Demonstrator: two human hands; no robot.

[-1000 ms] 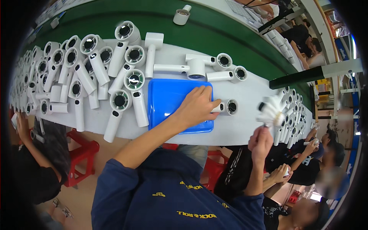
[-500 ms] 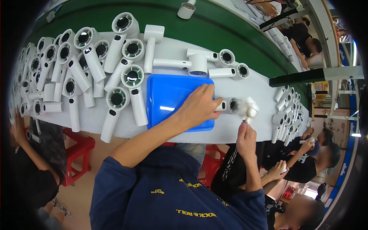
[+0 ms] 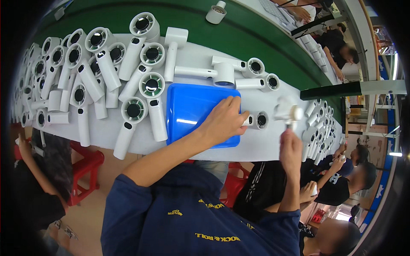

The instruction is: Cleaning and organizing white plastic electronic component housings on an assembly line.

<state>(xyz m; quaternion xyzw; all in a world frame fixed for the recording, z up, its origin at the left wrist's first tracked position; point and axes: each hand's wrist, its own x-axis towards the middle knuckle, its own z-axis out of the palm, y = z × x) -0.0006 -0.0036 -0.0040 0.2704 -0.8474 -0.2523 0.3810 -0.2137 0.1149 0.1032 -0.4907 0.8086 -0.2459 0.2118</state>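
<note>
My left hand (image 3: 226,117) is closed round the handle of a white handheld fan (image 3: 260,120), lying at the right edge of the blue tray (image 3: 183,100). The fan's round head points right on the pale table cover, and most of its handle is hidden under my fingers. Farther right, my right hand (image 3: 291,147) grips the handle of a mallet (image 3: 287,110). Its white head, with a beige end face, is raised beside the fan, apart from it and smeared by motion.
Many white handheld fans (image 3: 79,94) crowd the left of the table, and another group (image 3: 320,123) stands at the right. Several lie behind the tray. A green belt (image 3: 192,25) carries a white part (image 3: 216,13). Red stools (image 3: 87,170) and co-workers (image 3: 358,170) are close by.
My right hand has moved right with the mallet, away from the fan's head. My left hand keeps its grip on the fan; the whole view has shifted slightly.
</note>
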